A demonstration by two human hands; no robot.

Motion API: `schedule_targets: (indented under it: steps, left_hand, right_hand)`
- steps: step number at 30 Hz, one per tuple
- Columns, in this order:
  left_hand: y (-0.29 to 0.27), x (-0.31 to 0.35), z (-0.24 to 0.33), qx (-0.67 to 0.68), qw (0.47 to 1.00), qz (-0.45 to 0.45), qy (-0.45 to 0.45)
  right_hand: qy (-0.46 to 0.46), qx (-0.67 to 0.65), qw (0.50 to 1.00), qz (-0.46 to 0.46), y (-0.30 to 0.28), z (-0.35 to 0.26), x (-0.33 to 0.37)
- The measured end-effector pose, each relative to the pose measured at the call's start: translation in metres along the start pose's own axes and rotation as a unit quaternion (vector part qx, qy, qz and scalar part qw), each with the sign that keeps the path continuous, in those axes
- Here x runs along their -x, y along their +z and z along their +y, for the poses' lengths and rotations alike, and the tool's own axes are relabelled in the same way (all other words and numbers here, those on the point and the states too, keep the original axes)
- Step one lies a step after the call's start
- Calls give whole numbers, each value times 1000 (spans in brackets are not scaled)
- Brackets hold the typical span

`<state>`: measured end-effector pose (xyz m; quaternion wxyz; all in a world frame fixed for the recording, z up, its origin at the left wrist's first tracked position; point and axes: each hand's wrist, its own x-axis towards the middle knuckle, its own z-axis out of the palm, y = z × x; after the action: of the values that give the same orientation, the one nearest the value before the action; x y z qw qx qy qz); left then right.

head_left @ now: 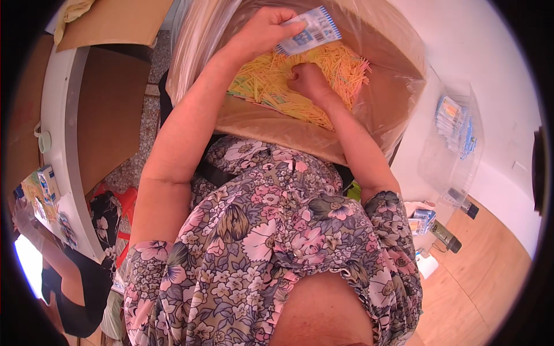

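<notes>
My left hand (266,33) pinches a small clear and white plastic packet (314,34) with blue print and a blue toothed edge. It holds the packet above a large cardboard box (248,115) lined with clear plastic (199,46). Inside lies a heap of thin yellow, orange and pink sticks (259,78), too fine to name more exactly. Down at the heap, below the packet, my right hand (311,83) has its fingers curled closed. Whatever may be in those fingers is hidden.
At the right, a clear plastic bin (447,155) holds several similar packets (457,127). A dark green bottle (444,237) and small packages (422,221) are beside my right elbow. On the left, another person (69,277) sits at a white table (69,190); a cardboard sheet (109,23) lies at the upper left.
</notes>
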<state>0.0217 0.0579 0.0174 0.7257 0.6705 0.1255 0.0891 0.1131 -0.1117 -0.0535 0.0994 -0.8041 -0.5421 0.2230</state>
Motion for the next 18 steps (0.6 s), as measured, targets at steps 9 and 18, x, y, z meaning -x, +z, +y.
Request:
schedule_targets:
  steps: [9, 18]
  left_hand:
    - [19, 13, -17, -23, 956, -290, -28]
    - [35, 21, -7, -44, 969, -242, 11]
  right_hand:
    - [180, -630, 750, 84, -66, 4, 29]
    - [75, -473, 862, 167, -76, -14, 48]
